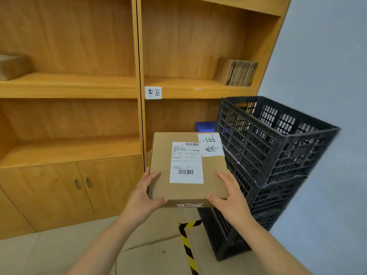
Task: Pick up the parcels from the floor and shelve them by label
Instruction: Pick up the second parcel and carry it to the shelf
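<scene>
Two hands — left hand (144, 192) and right hand (230, 197) — grip a brown parcel (187, 167) by its near corners, in front of the wooden shelf (79, 86). Beside the parcel stand stacked black crates (268, 147) — I cannot tell what is inside.

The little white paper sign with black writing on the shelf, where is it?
In the head view, the white paper sign sticks to the wooden shelf's front edge, centre, above the brown cardboard parcel.
</scene>
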Demonstrator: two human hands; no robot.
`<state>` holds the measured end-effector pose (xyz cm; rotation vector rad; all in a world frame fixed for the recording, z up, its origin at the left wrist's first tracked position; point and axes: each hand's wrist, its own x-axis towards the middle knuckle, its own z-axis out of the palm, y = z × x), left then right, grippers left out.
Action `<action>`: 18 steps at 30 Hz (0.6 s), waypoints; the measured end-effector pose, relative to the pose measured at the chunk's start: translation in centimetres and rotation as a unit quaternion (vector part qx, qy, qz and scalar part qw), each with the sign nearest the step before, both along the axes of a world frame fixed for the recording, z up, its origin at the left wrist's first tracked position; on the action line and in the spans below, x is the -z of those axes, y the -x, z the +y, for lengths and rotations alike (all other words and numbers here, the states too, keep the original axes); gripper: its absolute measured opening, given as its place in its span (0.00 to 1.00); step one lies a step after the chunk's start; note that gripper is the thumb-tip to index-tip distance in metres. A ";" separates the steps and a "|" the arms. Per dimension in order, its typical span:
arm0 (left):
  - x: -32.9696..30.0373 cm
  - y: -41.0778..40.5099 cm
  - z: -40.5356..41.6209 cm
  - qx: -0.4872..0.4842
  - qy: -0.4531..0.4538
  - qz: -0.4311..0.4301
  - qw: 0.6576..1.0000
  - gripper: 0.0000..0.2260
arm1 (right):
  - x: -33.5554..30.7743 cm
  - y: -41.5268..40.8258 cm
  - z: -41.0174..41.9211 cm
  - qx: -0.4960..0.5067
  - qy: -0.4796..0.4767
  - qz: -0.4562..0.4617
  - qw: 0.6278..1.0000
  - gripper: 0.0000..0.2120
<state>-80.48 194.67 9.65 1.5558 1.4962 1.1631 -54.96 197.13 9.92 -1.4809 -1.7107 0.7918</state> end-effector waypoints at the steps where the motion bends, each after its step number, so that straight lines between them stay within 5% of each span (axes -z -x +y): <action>1: 0.1 -0.1 1.5 -0.003 0.000 0.000 1.000 0.34 | 0.2 -0.1 1.6 -0.003 -0.001 0.005 1.000 0.35; 18: -0.1 -5.8 24.2 -0.105 -0.009 -0.012 0.994 0.35 | -0.6 -4.3 28.9 -0.094 0.006 0.025 0.995 0.35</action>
